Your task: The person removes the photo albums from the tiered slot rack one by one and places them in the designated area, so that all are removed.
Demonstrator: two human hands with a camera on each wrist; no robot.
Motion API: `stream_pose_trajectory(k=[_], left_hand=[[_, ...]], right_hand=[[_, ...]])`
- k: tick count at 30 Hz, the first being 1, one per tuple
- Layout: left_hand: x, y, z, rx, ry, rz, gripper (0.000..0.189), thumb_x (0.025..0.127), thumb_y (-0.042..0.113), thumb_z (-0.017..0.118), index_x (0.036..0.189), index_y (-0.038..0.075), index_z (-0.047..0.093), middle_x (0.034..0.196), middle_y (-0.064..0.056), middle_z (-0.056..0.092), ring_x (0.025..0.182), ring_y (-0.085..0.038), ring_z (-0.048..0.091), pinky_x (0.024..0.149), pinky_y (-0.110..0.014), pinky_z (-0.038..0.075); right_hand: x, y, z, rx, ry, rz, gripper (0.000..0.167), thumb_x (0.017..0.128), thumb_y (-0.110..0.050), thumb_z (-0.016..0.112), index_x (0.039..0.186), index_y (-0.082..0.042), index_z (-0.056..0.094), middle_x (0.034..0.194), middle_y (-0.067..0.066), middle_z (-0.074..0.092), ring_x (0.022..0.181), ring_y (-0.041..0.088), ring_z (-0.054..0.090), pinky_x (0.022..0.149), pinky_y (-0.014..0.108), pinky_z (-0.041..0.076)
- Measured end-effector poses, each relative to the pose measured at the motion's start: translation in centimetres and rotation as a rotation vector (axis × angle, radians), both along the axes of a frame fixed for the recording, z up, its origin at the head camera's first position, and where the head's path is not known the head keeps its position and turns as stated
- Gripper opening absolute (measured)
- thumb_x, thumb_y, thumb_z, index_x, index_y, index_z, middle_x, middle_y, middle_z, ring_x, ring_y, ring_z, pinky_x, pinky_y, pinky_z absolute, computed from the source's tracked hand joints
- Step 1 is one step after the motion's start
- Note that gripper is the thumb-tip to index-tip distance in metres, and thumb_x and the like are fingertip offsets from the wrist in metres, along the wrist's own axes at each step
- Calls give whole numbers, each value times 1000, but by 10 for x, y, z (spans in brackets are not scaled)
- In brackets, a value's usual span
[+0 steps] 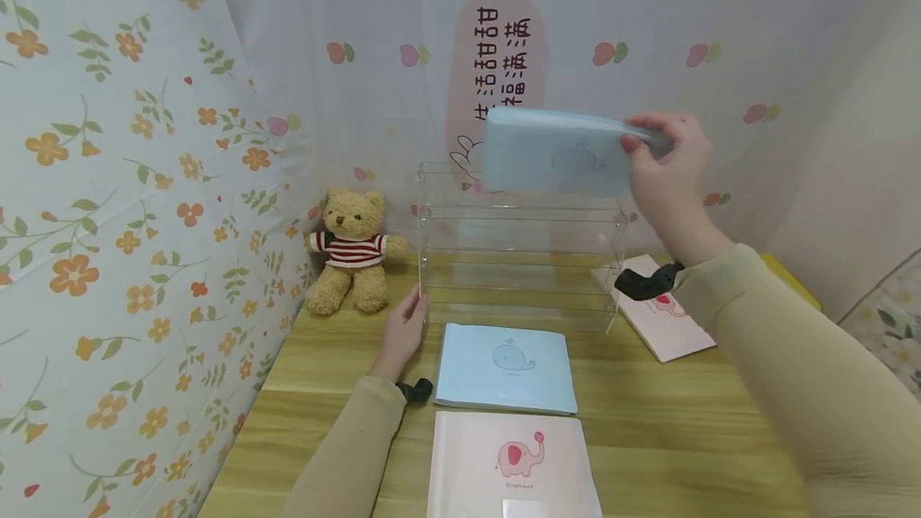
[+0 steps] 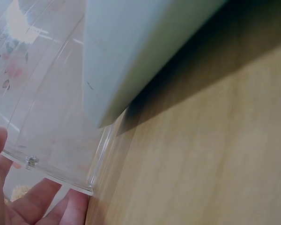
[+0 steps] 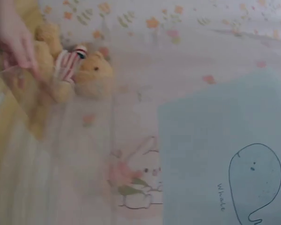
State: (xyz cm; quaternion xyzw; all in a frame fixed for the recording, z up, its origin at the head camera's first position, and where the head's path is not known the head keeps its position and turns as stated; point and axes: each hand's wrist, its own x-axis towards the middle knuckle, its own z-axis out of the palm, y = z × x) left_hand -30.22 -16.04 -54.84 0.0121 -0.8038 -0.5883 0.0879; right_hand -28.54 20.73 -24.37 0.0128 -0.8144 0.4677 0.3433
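Note:
High over the table, my right hand [image 1: 676, 170] pinches the right end of a light-blue book [image 1: 528, 154] with a whale on its cover. The word "Whale" shows on that book [image 3: 196, 145] in the right wrist view. Below and behind it stands a clear plastic tiered rack [image 1: 518, 234]. Low on the rack's left side, my left hand [image 1: 401, 334] grips the edge. In the left wrist view, the thumb is on one side of the clear panel [image 2: 51, 126] and the fingers [image 2: 37, 201] on the other.
In front of the rack lies another blue whale book [image 1: 468, 366], then a pink elephant book [image 1: 468, 462] nearer me. Another pink book [image 1: 662, 334] lies right of the rack. A teddy bear [image 1: 352, 250] sits at left. Floral cloth [image 1: 144, 206] hangs beside and behind the table.

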Motion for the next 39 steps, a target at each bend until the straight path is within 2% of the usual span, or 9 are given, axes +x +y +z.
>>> stream_pose_trajectory(k=[4,6,10,15,21,27,30,36,39], left_hand=[[1,-1,0,-13,-2,0,55,115,43,60,163,18,55,161,-14,62,146,-37,63,127,-56,47],[1,-1,0,-20,-5,-2,54,115,42,59,164,18,54,160,-14,63,146,-37,63,126,-56,47],[2,-1,2,-16,-13,-10,54,115,41,59,165,19,53,158,-14,65,145,-37,64,126,-57,48],[2,1,4,-12,-4,-9,56,116,43,58,165,17,53,158,-15,64,144,-39,65,125,-58,48],[3,1,1,-31,-23,-4,56,115,44,58,165,20,53,163,-13,60,150,-38,59,128,-57,45],[2,1,0,3,5,-5,55,115,42,60,163,17,55,156,-14,66,141,-36,68,124,-55,50],[1,1,1,0,12,-3,54,115,40,61,163,16,56,154,-15,68,140,-37,68,123,-56,51],[0,1,2,-23,21,-2,53,115,37,60,163,14,55,158,-16,63,146,-39,63,125,-57,48],[1,0,2,-31,16,-8,53,116,39,58,163,15,55,161,-16,61,148,-39,61,126,-57,48]], right_hand=[[26,9,-26,100,-29,11,24,105,-19,77,126,-8,81,117,-16,59,116,1,49,89,18,45],[39,15,-41,151,-67,15,23,104,-17,78,125,-9,81,119,-9,63,110,-2,51,83,9,44],[63,34,-72,239,-136,63,23,103,-16,80,124,-6,81,125,2,67,89,-13,55,62,7,46],[83,59,-106,341,-208,149,20,103,-19,80,120,-8,81,127,13,75,90,-27,52,67,8,47],[103,84,-137,387,-316,191,15,101,-21,83,115,-13,82,124,10,80,94,-25,52,67,15,48],[112,108,-149,449,-455,236,17,102,-26,82,117,-18,81,129,14,79,101,-27,45,75,16,48],[113,119,-151,477,-547,246,20,103,-31,81,119,-20,80,130,14,79,103,-18,50,76,19,49],[104,140,-156,554,-628,308,24,101,-29,83,122,-21,79,128,13,78,111,19,68,76,21,53],[97,153,-158,620,-633,384,29,96,-21,86,124,-19,79,116,6,77,103,13,68,75,21,54]])
